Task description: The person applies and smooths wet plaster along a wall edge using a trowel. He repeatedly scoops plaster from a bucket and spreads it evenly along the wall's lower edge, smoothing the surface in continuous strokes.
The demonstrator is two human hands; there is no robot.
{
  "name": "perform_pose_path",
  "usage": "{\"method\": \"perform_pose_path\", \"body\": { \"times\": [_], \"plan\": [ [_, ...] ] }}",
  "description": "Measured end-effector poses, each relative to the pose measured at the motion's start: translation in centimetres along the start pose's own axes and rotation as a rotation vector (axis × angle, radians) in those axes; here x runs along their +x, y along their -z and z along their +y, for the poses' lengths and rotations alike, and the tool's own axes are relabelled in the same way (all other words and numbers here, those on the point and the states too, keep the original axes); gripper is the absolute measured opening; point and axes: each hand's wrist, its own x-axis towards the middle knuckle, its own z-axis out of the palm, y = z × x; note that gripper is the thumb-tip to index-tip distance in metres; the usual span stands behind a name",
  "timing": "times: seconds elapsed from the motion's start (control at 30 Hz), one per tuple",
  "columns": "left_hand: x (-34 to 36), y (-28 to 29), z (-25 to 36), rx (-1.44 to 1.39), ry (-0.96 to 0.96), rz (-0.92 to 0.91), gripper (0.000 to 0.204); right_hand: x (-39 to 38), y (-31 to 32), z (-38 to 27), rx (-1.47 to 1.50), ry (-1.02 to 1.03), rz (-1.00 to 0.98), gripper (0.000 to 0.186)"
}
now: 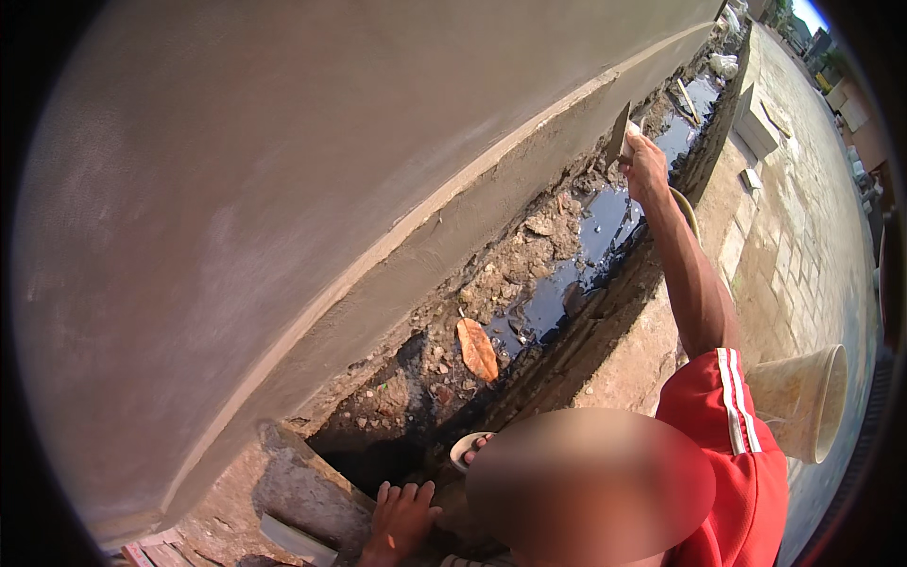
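Note:
My right arm, in a red sleeve with white stripes, reaches far up along the wall. At its end my right hand [647, 168] is closed round the grip of a plastering trowel [619, 132], its blade seen nearly edge-on close to the wall's lower band [472, 231]. My left hand [402, 520] rests low at the bottom, fingers apart and holding nothing, beside a grey cylindrical pipe [307, 496]. Toes on a pale sandal [463, 452] show near it. A blurred oval hides what lies between my arms.
A smooth plastered wall [236, 189] fills the left. Below it runs a ditch with rubble, dark water [553, 298] and a brown leaf [477, 350]. Right of it are a concrete edge, a pale bucket [822, 406], a concrete block [758, 125] and paving [803, 236].

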Motion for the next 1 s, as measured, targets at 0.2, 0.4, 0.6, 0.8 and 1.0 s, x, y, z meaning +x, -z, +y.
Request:
{"method": "perform_pose_path", "body": {
  "times": [0.2, 0.4, 0.6, 0.8, 1.0],
  "plan": [
    [0.4, -1.5, 0.0, -0.021, -0.046, 0.033, 0.047, 3.8, -1.1, -5.6, -0.054, 0.046, 0.095, 0.024],
    [0.4, -1.1, 0.4, -0.008, -0.012, 0.017, 0.046, 2.8, -2.9, -5.2, -0.104, 0.047, 0.053, 0.027],
    [-0.1, -1.3, 0.4, -0.024, 0.0, 0.023, 0.046, -9.0, -6.6, -2.1, -0.084, -0.076, -0.2, 0.032],
    [0.1, -1.0, 0.3, 0.004, -0.006, 0.078, 0.046, -7.0, -0.5, -6.7, -0.084, 0.021, -0.22, 0.037],
    [0.4, -1.7, -0.1, 0.0, -0.048, 0.096, 0.046, 3.8, 1.0, -12.2, -0.973, 0.664, -0.07, 0.039]
  ]
}}
